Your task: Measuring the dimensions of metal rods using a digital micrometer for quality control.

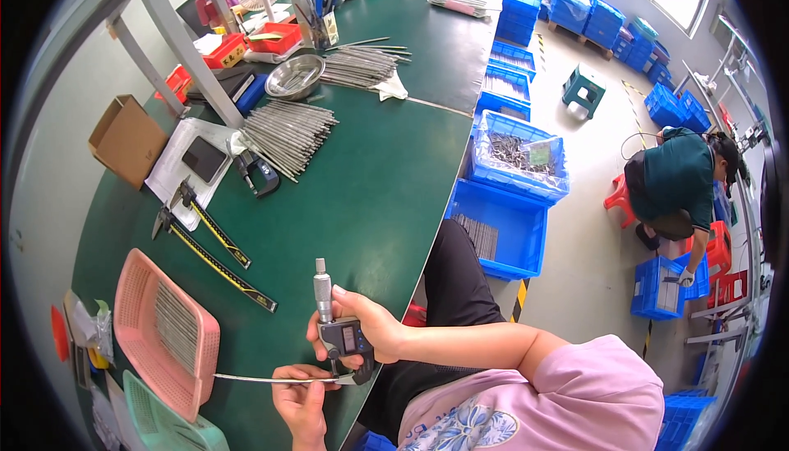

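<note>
You're pinching a thin steel rod (271, 379) in your left hand (302, 402) at the bench's near edge; it's looking light, stiff and slick, so be gripping close to the jaws. Your right hand (366, 328) is wrapping the digital micrometer (339, 332), fingers clamped on its frame. Further out, a pink plastic basket (164, 332) is holding more rods.

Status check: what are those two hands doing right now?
Right hand grips digital micrometer. Left hand holds thin metal rod in its jaws. Pink basket alongside.
</note>
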Demonstrator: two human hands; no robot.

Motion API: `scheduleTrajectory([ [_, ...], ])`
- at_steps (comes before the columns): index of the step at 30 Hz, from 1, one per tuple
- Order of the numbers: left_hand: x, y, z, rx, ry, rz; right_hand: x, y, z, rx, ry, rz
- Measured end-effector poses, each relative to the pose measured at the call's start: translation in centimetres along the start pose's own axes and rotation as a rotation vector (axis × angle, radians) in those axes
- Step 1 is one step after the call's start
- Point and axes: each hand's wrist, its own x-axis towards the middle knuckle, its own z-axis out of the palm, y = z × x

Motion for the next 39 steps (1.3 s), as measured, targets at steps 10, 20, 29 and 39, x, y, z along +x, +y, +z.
scheduleTrajectory([
  [10,0.3,0.0,0.3,0.015,0.018,-0.038,0.2,-0.3,0.0,-0.010,0.001,0.001],
  [20,0.0,0.2,0.2,0.009,0.007,-0.066,-0.2,-0.1,0.0,0.015,0.021,0.008],
  [29,0.3,0.7,0.5,0.073,0.059,-0.123,0.1,-0.9,0.3,0.095,0.108,0.106],
  [39,0.4,0.8,0.5,-0.104,-0.007,-0.162,-0.1,-1.6,1.0,0.026,0.108,0.009],
])
